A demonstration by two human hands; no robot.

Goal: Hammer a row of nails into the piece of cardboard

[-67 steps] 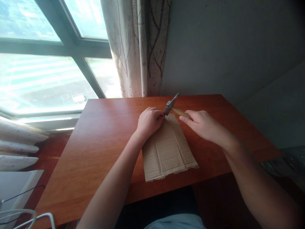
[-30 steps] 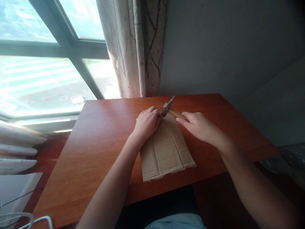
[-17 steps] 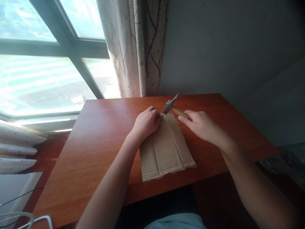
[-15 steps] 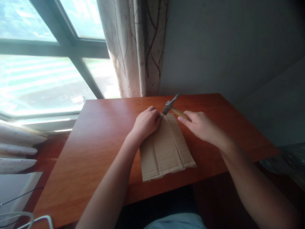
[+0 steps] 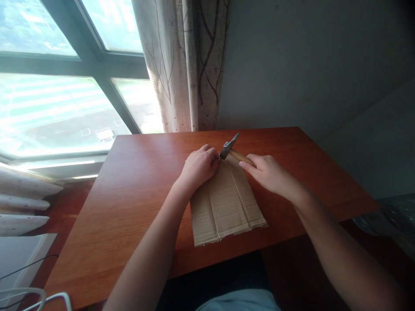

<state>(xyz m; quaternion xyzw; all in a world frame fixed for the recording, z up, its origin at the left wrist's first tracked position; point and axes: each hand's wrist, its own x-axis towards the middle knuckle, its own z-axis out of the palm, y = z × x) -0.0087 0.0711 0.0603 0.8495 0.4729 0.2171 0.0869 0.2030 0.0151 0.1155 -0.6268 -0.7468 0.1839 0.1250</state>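
Note:
My right hand [image 5: 264, 170] is closed round the wooden handle of a hammer [image 5: 229, 147]. The metal head is down at the far end of a piece of brown corrugated cardboard [image 5: 227, 207], right beside the fingertips of my left hand [image 5: 201, 163]. Those left fingers are pinched together at the cardboard's far edge, on a thin nail-like piece that is mostly hidden by fingers and hammer head. The cardboard lies flat with creases running lengthwise and a ragged near edge.
The cardboard rests on a reddish-brown wooden table [image 5: 139, 194]. Behind the table hang a patterned curtain [image 5: 181, 65] and a grey wall [image 5: 292, 65]. A bright window [image 5: 55, 116] is at the left. White cables [image 5: 61, 296] show at the lower left.
The hammer and my right hand have moved slightly down and to the left, bringing the head closer to my left fingertips. My left hand and the cardboard have stayed in place.

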